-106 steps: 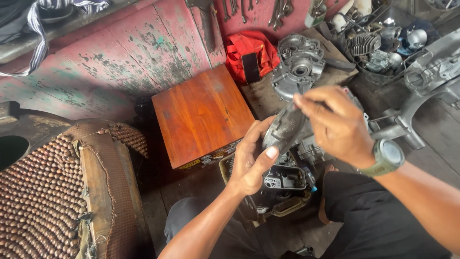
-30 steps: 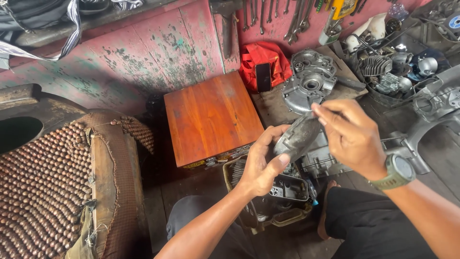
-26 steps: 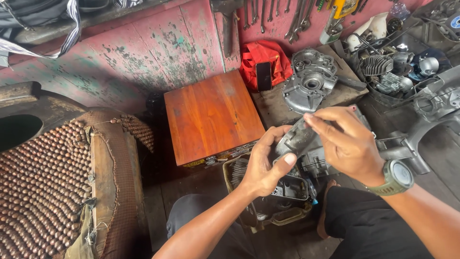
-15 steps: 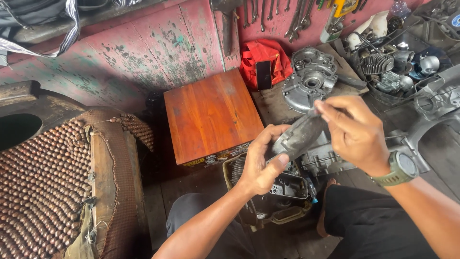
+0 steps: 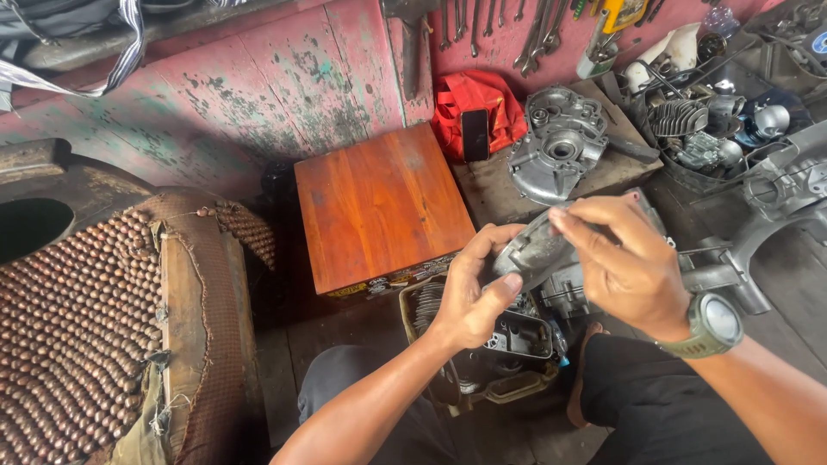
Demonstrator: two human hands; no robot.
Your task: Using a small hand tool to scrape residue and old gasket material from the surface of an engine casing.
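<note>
Since half a second ago the right hand (image 5: 629, 263) has slid a little down and left along the metal part (image 5: 538, 251), and its fingertips now lie flatter on the upper face; the left hand (image 5: 474, 288) has barely shifted. The metal part is a grey, dull casting, long and rounded, smeared with grime, lighter along its near edge. It is held in the air between both hands, above the open engine piece (image 5: 517, 331) that sits in a plastic tub (image 5: 482, 392) near the person's knees. The left hand grips its left end, thumb pressed on the near face, fingers curled behind. The right hand covers its right end, fingers together and bent over the top, a green watch (image 5: 713, 323) on the wrist. Just left of the hands stands a wooden box (image 5: 379, 207) with an orange-brown top. Farther off, a grey engine cover (image 5: 556, 142) lies on the bench beside a red cloth bag (image 5: 469, 108).
</note>
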